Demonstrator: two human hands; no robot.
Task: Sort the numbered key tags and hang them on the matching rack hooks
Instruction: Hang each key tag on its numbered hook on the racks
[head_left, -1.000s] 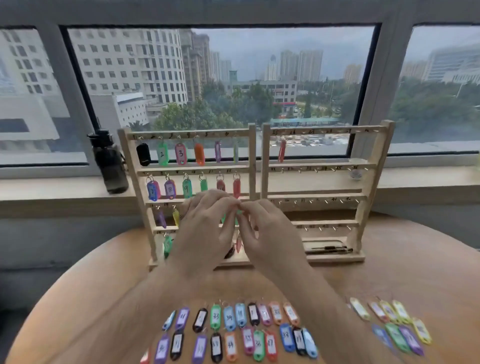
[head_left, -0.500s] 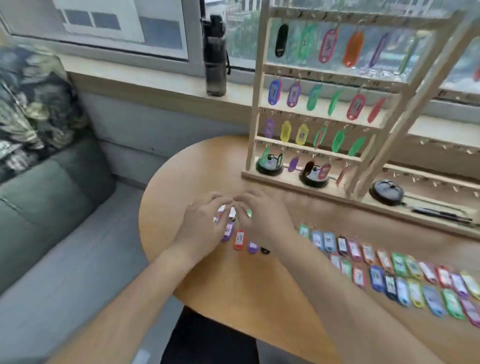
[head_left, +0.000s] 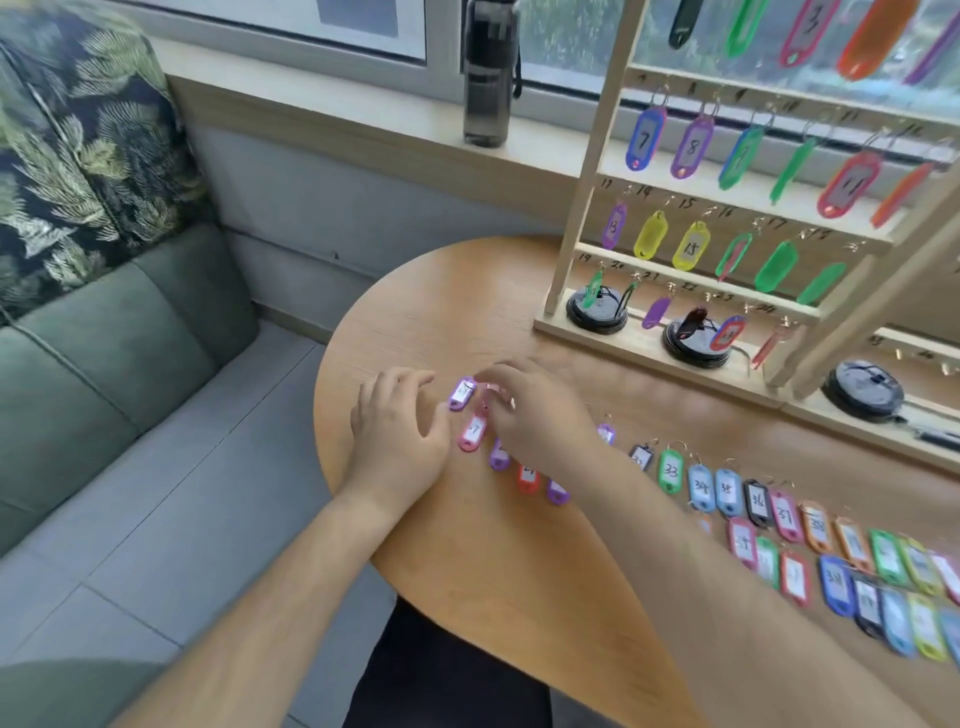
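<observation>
The wooden key rack (head_left: 581, 208) stands at the back right of the round table (head_left: 467, 545), with numbered tags such as 7 (head_left: 645, 139), 8 (head_left: 692, 148) and 15 (head_left: 691, 246) on its hooks. Loose tags lie in rows along the table's right side (head_left: 727, 491). A small group lies near the left edge: a purple tag (head_left: 462, 394), a pink tag (head_left: 471, 432), a red one (head_left: 528, 477). My left hand (head_left: 400, 431) rests beside them, fingers spread, holding nothing. My right hand (head_left: 535, 410) curls its fingertips on a small pink-white tag (head_left: 491, 388), partly hidden.
A dark water bottle (head_left: 488, 73) stands on the window sill. Black round discs (head_left: 596, 312) sit on the rack's base. A green sofa (head_left: 104, 364) with a leaf-patterned cushion (head_left: 78, 145) is left of the table, past its curved edge (head_left: 324, 415).
A second ago both hands were up at the rack's lower rows. They came down to the left group of loose tags, and since then the left hand has spread away from the right.
</observation>
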